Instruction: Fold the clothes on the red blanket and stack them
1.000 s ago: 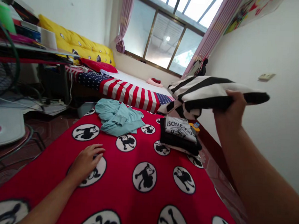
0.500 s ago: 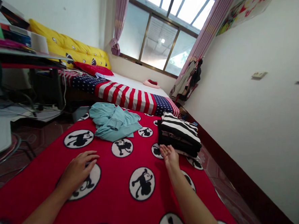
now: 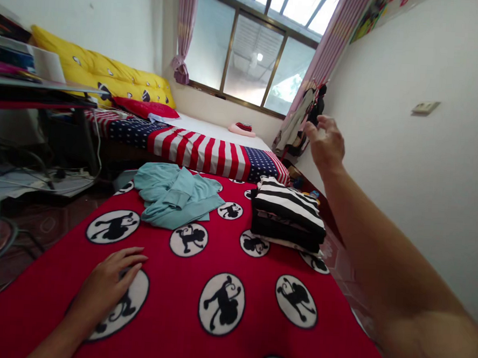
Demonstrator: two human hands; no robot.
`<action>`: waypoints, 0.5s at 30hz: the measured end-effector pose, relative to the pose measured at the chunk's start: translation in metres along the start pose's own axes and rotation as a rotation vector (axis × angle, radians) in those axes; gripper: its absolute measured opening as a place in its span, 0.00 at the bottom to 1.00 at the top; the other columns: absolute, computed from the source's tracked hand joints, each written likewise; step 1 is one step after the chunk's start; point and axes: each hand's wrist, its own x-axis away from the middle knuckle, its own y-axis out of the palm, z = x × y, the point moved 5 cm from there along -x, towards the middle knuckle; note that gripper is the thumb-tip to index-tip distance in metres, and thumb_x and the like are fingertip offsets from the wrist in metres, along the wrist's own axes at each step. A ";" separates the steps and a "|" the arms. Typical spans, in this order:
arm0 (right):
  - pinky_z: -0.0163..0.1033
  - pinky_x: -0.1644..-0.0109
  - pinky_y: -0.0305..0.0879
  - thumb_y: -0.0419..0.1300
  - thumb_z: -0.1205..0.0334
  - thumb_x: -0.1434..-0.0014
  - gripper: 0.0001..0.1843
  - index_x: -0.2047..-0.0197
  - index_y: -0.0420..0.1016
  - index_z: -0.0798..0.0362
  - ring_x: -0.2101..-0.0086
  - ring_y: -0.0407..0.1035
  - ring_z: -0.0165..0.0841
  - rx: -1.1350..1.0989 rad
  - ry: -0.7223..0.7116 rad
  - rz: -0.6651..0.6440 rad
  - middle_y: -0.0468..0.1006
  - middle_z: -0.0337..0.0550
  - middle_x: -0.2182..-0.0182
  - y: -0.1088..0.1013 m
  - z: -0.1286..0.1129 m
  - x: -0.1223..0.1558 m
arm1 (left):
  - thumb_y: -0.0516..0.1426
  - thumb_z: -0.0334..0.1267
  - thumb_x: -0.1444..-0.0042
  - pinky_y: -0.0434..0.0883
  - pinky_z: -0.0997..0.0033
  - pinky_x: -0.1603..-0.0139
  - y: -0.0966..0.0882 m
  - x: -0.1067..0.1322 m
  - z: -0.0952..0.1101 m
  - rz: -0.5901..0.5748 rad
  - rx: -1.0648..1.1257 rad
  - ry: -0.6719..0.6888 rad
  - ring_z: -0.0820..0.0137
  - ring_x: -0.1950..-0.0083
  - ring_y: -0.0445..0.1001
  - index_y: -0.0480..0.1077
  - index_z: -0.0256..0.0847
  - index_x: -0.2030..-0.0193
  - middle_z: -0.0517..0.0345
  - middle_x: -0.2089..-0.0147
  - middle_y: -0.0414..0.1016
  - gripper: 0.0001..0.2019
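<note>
My left hand [image 3: 109, 279] rests on the red blanket [image 3: 166, 315], fingers stretched out, with nothing in it. It lies over one of the blanket's white circles with a black monkey figure. Up in the air on the right is my right hand [image 3: 326, 144], above and beyond the clothes pile; its fingers are apart and slightly bent, and it holds nothing. A stack of folded clothes [image 3: 287, 220], topped by a black-and-white striped garment [image 3: 288, 201], sits at the blanket's right side. A crumpled light-blue garment [image 3: 177, 194] lies at the far left of the blanket.
Behind the blanket stands a bed with a striped and starred cover [image 3: 200, 152], a red pillow [image 3: 146, 108] and a yellow cushion [image 3: 103, 76]. A cluttered desk [image 3: 46, 84] is at left. Clothes hang [image 3: 301, 118] near the window. A white wall [image 3: 425, 174] bounds the right.
My right hand has risen from beside the folded stack into the air, up and to the right. My left hand stays on the blanket. The view has shifted slightly.
</note>
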 end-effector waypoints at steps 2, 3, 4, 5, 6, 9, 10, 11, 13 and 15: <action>0.64 0.34 0.35 0.56 0.39 0.41 0.32 0.40 0.68 0.50 0.40 0.54 0.50 0.245 0.111 -0.080 0.67 0.55 0.40 0.018 0.031 0.022 | 0.52 0.53 0.43 0.71 0.58 0.44 0.000 0.001 -0.001 0.006 0.004 -0.004 0.59 0.47 0.75 0.78 0.48 0.60 0.53 0.49 0.78 0.18; 0.66 0.34 0.31 0.54 0.37 0.40 0.33 0.39 0.68 0.48 0.38 0.50 0.52 0.370 0.199 -0.152 0.64 0.54 0.37 0.031 0.052 0.044 | 0.52 0.53 0.43 0.71 0.58 0.44 0.000 0.001 -0.001 0.010 0.006 -0.005 0.59 0.47 0.75 0.78 0.48 0.60 0.53 0.49 0.78 0.18; 0.69 0.36 0.32 0.53 0.36 0.40 0.33 0.39 0.68 0.47 0.36 0.47 0.55 0.451 0.343 -0.300 0.60 0.53 0.35 0.045 0.077 0.072 | 0.52 0.53 0.42 0.71 0.59 0.44 -0.001 0.002 0.000 0.013 0.007 -0.007 0.60 0.47 0.75 0.78 0.48 0.60 0.53 0.49 0.78 0.18; 0.74 0.39 0.36 0.55 0.37 0.42 0.33 0.41 0.71 0.51 0.37 0.47 0.60 0.466 0.418 -0.364 0.60 0.59 0.35 0.056 0.098 0.098 | 0.51 0.53 0.42 0.71 0.60 0.44 -0.001 0.002 0.001 0.015 0.009 -0.008 0.60 0.47 0.75 0.78 0.48 0.61 0.53 0.49 0.78 0.18; 0.76 0.41 0.38 0.57 0.38 0.43 0.33 0.42 0.73 0.53 0.37 0.48 0.63 0.481 0.470 -0.410 0.60 0.62 0.36 0.064 0.117 0.120 | 0.51 0.53 0.42 0.71 0.60 0.44 -0.002 0.001 0.002 0.015 0.011 -0.010 0.60 0.47 0.75 0.79 0.48 0.61 0.53 0.49 0.78 0.18; 0.75 0.40 0.36 0.62 0.41 0.45 0.33 0.40 0.71 0.49 0.36 0.46 0.63 0.510 0.570 -0.537 0.58 0.60 0.34 0.076 0.152 0.153 | 0.52 0.51 0.42 0.71 0.59 0.44 -0.004 0.000 0.006 0.021 0.018 -0.021 0.60 0.48 0.75 0.78 0.47 0.61 0.53 0.50 0.78 0.17; 0.75 0.39 0.35 0.62 0.43 0.46 0.33 0.40 0.71 0.48 0.36 0.47 0.63 0.498 0.578 -0.542 0.58 0.59 0.34 0.075 0.156 0.153 | 0.52 0.51 0.43 0.71 0.58 0.45 -0.005 -0.001 0.008 0.023 0.019 -0.026 0.59 0.48 0.75 0.78 0.47 0.62 0.53 0.50 0.78 0.16; 0.74 0.39 0.35 0.63 0.44 0.45 0.31 0.41 0.71 0.48 0.36 0.47 0.62 0.480 0.577 -0.526 0.59 0.58 0.35 0.074 0.155 0.151 | 0.52 0.50 0.43 0.71 0.58 0.45 -0.005 -0.001 0.010 0.025 0.018 -0.029 0.59 0.48 0.75 0.78 0.47 0.62 0.53 0.50 0.78 0.16; 0.73 0.38 0.35 0.61 0.50 0.43 0.27 0.41 0.71 0.50 0.35 0.47 0.59 0.448 0.559 -0.470 0.60 0.58 0.35 0.074 0.140 0.147 | 0.52 0.49 0.43 0.71 0.57 0.45 -0.006 -0.002 0.014 0.022 0.011 -0.030 0.59 0.48 0.75 0.78 0.47 0.62 0.52 0.50 0.78 0.15; 0.67 0.35 0.37 0.58 0.57 0.40 0.23 0.42 0.72 0.52 0.34 0.47 0.53 0.411 0.515 -0.424 0.60 0.56 0.35 0.080 0.107 0.154 | 0.52 0.47 0.43 0.71 0.56 0.46 -0.007 -0.003 0.019 0.011 -0.002 -0.025 0.58 0.47 0.74 0.78 0.47 0.61 0.52 0.50 0.78 0.14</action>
